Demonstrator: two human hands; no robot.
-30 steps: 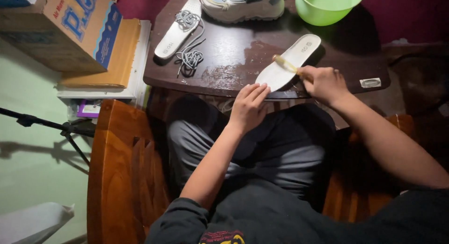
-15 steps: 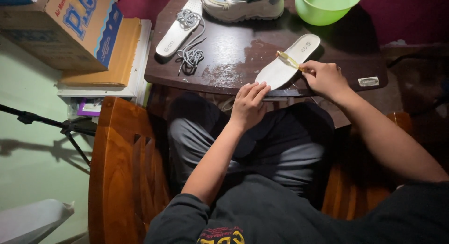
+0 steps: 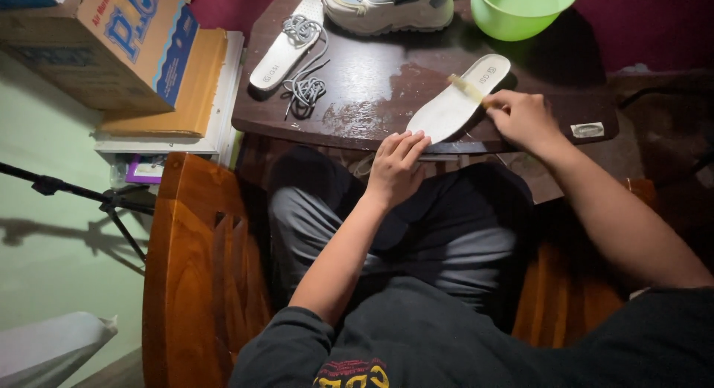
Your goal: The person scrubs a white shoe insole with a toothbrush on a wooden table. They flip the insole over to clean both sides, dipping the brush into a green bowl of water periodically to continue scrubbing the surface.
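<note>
At centre frame, we are pinning the white insole (image 3: 455, 104) to the wet worktop (image 3: 372, 83) with our left hand (image 3: 396, 169), fingers flat; our right hand (image 3: 523, 119), grip closed on a small brush (image 3: 467, 88), is scrubbing it.

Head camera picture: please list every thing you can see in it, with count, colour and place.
insole: 1, white, near table edge, under both hands
brush: 1, pale handle, over that insole
second insole: 1, white, table's far left
laces: 1 bundle, grey, on and beside second insole
sneaker: 1, white and grey, far edge
bowl: 1, green, far right
table: 1, dark wood, wet patch
cardboard box: 1, brown and blue, left
chair: 1, brown wood
left hand: steadies insole's near end
right hand: holds brush
</note>
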